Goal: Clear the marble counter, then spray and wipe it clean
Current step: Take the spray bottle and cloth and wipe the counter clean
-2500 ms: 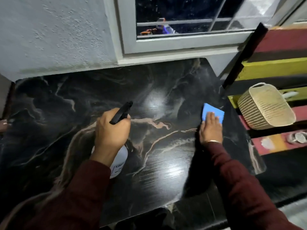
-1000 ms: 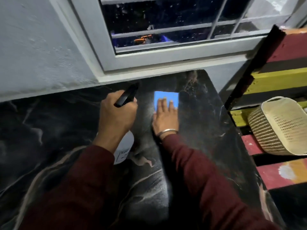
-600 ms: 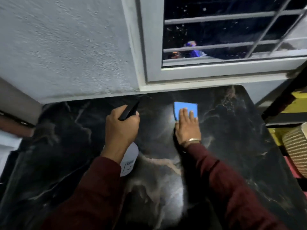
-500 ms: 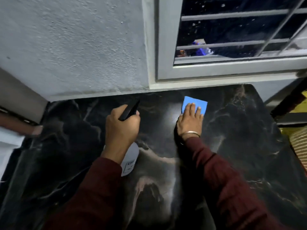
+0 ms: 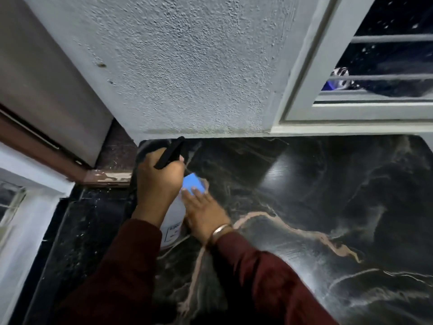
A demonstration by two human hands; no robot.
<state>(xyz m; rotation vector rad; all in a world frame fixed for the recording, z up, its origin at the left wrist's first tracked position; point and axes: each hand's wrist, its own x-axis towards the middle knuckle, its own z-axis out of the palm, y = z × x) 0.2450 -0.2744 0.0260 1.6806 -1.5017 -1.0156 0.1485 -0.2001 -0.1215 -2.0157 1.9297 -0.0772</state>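
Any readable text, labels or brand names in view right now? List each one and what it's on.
Spray bottle, held in the left hand: a label with a boxed outline and dark print, too blurred to read.
Blue cloth under the right hand: no text visible.
Marble counter, wall and window frame: no writing or signs.

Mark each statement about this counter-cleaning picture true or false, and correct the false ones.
1. The left hand grips a spray bottle. True.
2. The right hand presses a blue cloth on the marble counter. True.
3. The cloth is red. False: it is blue.
4. The right wrist is bare. False: it wears a metal bangle.
5. The bottle has a black nozzle. True.
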